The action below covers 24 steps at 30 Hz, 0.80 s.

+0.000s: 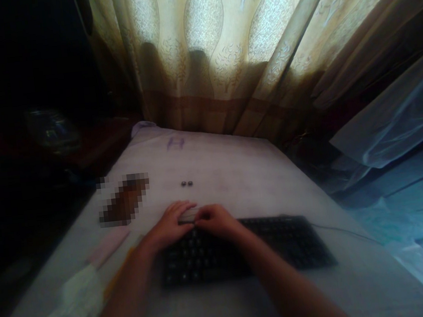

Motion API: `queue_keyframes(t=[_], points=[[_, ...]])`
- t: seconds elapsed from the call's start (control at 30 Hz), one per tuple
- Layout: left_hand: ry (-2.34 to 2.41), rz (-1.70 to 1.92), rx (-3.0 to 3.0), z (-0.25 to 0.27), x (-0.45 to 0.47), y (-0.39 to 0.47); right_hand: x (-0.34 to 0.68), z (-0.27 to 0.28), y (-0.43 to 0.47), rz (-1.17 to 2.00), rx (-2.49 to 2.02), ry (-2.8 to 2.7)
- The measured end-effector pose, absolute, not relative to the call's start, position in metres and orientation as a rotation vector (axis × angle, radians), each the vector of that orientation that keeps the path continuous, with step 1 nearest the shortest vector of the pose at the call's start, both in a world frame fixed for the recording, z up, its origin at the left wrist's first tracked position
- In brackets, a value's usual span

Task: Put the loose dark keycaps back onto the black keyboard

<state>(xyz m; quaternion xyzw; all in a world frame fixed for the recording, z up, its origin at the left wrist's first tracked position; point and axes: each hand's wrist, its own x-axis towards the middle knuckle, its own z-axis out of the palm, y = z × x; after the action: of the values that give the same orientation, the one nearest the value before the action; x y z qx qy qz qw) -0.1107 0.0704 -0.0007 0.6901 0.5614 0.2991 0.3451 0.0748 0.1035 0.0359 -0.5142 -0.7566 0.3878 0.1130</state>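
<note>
A black keyboard [288, 241] lies across the table below both forearms. My left hand [169, 226] is at its back left corner, fingers stretched to the right and thumb apart from them. Beside it, my right hand [214, 217] reaches over the keys with thumb and fingers pinched together at the back edge. Whatever is between those fingertips is hidden. Two small dark pieces, resembling keycaps [187, 183], sit side by side on the table beyond my hands.
A pale cloth covers the table [231, 166]. On the left lie a pixelated brown object [124, 202], a pink item [107, 245] and a crumpled whitish piece [68, 304]. The keyboard's cable [344, 233] runs off right. Patterned curtains [208, 53] hang behind.
</note>
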Motion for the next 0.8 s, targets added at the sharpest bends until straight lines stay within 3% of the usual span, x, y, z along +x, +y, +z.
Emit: queue_keyframes(t=[0.3,0.8], points=[[1.445,0.775,1.792,0.0,-0.11,0.07,0.085,0.029,0.101,1.106,-1.276,-2.311],[1.365,0.743,1.792,0.005,-0.115,0.07,0.081,0.022,0.09,0.917,-1.319,-2.276]])
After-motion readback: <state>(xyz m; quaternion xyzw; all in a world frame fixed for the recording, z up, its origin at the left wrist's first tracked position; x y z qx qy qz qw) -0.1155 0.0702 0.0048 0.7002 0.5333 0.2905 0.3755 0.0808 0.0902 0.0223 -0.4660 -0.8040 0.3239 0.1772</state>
